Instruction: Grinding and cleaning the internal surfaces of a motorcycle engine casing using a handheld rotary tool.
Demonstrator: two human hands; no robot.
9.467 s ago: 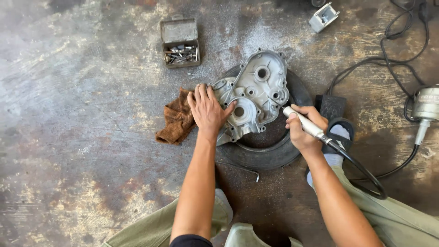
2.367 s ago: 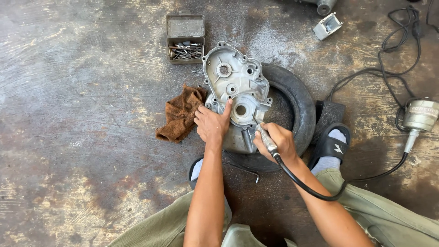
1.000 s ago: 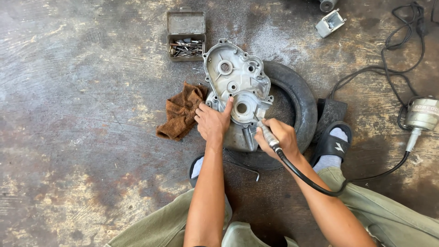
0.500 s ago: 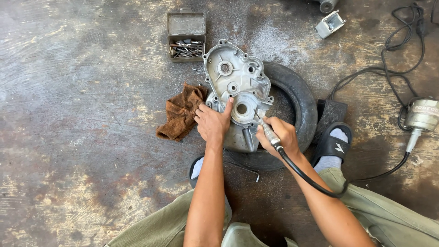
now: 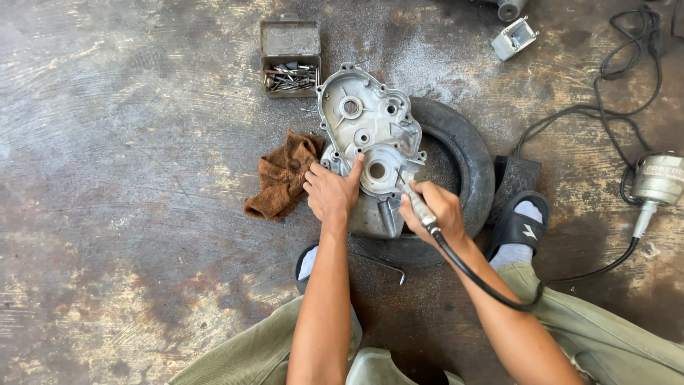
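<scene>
A grey cast-metal engine cover (image 5: 363, 132) lies across a small black tyre (image 5: 467, 167) on the concrete floor. My left hand (image 5: 331, 191) presses flat on the cover's lower left edge, fingers spread. My right hand (image 5: 438, 210) grips the metal handpiece of a flexible-shaft grinder (image 5: 417, 203), its tip touching the cover near a round bore (image 5: 376, 171). The black flexible shaft (image 5: 491, 289) curves back over my right forearm.
A brown rag (image 5: 281, 175) lies left of the cover. An open metal tin of bits (image 5: 290, 68) sits behind it. The grinder motor (image 5: 659, 178) and black cables (image 5: 605, 107) lie at the right. My sandalled foot (image 5: 520, 224) rests beside the tyre.
Since 9.5 s ago the cover was turned more upright on the tyre and my right hand moved in close to it. Over the last second, almost nothing has shifted.
</scene>
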